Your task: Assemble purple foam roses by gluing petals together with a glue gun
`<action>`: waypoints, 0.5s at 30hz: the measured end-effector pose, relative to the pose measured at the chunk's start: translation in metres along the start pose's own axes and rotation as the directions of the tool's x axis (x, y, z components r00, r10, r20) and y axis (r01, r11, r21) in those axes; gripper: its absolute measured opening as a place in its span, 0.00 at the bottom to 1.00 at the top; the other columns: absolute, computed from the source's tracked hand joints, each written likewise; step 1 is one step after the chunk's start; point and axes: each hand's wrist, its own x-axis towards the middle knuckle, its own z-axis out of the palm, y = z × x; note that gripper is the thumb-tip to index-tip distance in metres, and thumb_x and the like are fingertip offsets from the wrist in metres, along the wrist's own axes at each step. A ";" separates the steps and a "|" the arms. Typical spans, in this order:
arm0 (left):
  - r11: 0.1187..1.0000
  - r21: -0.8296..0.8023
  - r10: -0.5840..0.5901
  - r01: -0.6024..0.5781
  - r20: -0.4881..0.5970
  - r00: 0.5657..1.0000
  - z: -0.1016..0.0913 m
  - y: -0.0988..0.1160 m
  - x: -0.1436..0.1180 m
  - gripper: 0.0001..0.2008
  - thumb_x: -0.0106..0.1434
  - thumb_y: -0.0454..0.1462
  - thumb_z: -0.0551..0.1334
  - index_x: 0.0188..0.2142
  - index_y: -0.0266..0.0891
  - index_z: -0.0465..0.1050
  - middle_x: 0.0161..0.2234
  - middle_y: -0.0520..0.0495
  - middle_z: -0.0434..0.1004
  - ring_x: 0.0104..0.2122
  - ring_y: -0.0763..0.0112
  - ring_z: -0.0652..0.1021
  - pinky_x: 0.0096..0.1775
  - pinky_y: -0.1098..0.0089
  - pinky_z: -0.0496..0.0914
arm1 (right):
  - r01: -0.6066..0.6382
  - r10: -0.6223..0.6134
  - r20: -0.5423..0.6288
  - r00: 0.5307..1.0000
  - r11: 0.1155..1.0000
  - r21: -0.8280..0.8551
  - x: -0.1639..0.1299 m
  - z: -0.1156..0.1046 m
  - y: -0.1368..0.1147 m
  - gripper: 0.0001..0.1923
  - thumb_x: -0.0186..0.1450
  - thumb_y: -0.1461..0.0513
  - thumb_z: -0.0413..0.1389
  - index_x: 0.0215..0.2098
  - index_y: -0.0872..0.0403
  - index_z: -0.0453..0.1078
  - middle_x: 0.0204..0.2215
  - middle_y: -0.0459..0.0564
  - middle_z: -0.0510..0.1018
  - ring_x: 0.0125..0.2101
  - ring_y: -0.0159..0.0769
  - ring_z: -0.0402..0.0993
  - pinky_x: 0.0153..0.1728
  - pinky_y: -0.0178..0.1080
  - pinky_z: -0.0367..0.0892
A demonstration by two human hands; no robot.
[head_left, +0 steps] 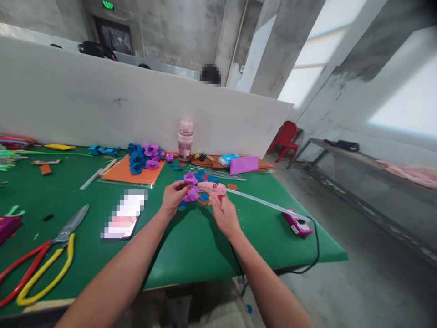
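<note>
My right hand [224, 214] is wrapped round the handle of a pink glue gun [215, 189]. A long clear glue stick [262, 201] sticks out of the gun's back end toward the right. The nozzle points left, close to a purple flower [191, 178] that my left hand [173, 197] pinches between its fingertips. Just below that flower lies another purple flower [191, 194], partly covered by my fingers. Blue pieces [204, 197] and small brown scraps are spread around and beneath both hands.
An orange sheet [119, 172] bears several blue and purple flowers [145, 157]. Behind stands a pink bottle [185, 141]. To the left lie a phone [124, 216] and large scissors [64, 237]. A magenta box with a black cord [297, 223] rests near the green table's right edge.
</note>
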 end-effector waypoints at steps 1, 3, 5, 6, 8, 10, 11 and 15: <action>1.000 -0.001 -0.001 0.001 -0.001 1.000 0.000 0.000 0.000 0.17 0.45 0.44 0.69 0.33 0.35 0.77 0.24 0.49 0.74 0.20 0.78 0.68 0.24 0.75 0.61 | -0.001 0.001 0.000 1.000 1.000 0.000 -0.001 0.000 0.000 0.15 0.65 0.54 0.44 0.41 0.55 0.65 0.28 0.52 0.75 0.31 0.39 0.72 0.30 0.36 0.64; 1.000 0.002 -0.002 0.002 -0.004 1.000 0.000 0.001 0.000 0.18 0.45 0.45 0.69 0.32 0.35 0.77 0.24 0.50 0.75 0.20 0.78 0.68 0.24 0.75 0.61 | -0.014 0.014 0.000 1.000 1.000 0.005 -0.002 -0.001 0.001 0.16 0.65 0.54 0.44 0.41 0.55 0.66 0.27 0.52 0.75 0.31 0.39 0.73 0.29 0.36 0.64; 1.000 0.007 -0.001 0.002 -0.005 1.000 0.000 0.002 0.000 0.18 0.45 0.45 0.69 0.32 0.35 0.77 0.23 0.50 0.74 0.19 0.78 0.68 0.23 0.75 0.61 | -0.028 0.028 -0.005 1.000 1.000 0.013 -0.003 -0.001 0.001 0.16 0.66 0.54 0.44 0.42 0.54 0.65 0.26 0.51 0.74 0.30 0.39 0.73 0.28 0.36 0.64; 1.000 0.007 0.001 -0.001 -0.001 1.000 0.000 0.002 0.000 0.17 0.45 0.45 0.69 0.32 0.35 0.77 0.22 0.50 0.74 0.19 0.78 0.68 0.23 0.75 0.61 | -0.032 0.032 -0.005 0.999 0.999 0.015 -0.003 -0.001 0.001 0.16 0.66 0.54 0.44 0.42 0.54 0.65 0.25 0.51 0.74 0.29 0.39 0.73 0.27 0.36 0.64; 1.000 0.001 0.005 -0.005 0.014 1.000 0.001 0.002 -0.001 0.16 0.45 0.44 0.68 0.31 0.35 0.77 0.20 0.52 0.73 0.19 0.78 0.68 0.23 0.75 0.61 | -0.036 0.036 0.001 0.999 0.999 0.016 -0.003 -0.001 0.001 0.16 0.65 0.53 0.44 0.41 0.54 0.66 0.24 0.50 0.74 0.28 0.39 0.73 0.26 0.35 0.63; 1.000 -0.013 0.001 -0.001 0.031 1.000 0.001 0.003 -0.001 0.16 0.46 0.44 0.68 0.31 0.35 0.77 0.19 0.52 0.72 0.19 0.77 0.69 0.23 0.75 0.61 | -0.045 0.045 0.007 0.999 0.999 0.016 -0.003 -0.002 0.001 0.16 0.65 0.53 0.44 0.41 0.54 0.66 0.23 0.49 0.73 0.27 0.38 0.72 0.24 0.35 0.63; 1.000 -0.030 -0.006 0.007 0.040 0.999 0.001 0.003 -0.001 0.16 0.46 0.44 0.68 0.31 0.35 0.76 0.20 0.51 0.73 0.19 0.77 0.69 0.24 0.75 0.62 | -0.050 0.050 0.005 0.999 0.999 0.019 -0.003 -0.002 0.001 0.16 0.65 0.53 0.44 0.41 0.54 0.66 0.22 0.49 0.73 0.26 0.38 0.72 0.24 0.35 0.63; 0.989 -0.137 -0.050 0.057 0.056 0.997 0.002 0.003 -0.002 0.17 0.45 0.44 0.69 0.33 0.35 0.76 0.27 0.48 0.77 0.21 0.76 0.72 0.27 0.73 0.66 | -0.068 0.070 -0.022 0.997 0.996 0.052 -0.005 -0.004 0.001 0.17 0.65 0.52 0.43 0.41 0.54 0.66 0.21 0.49 0.73 0.24 0.37 0.72 0.23 0.34 0.62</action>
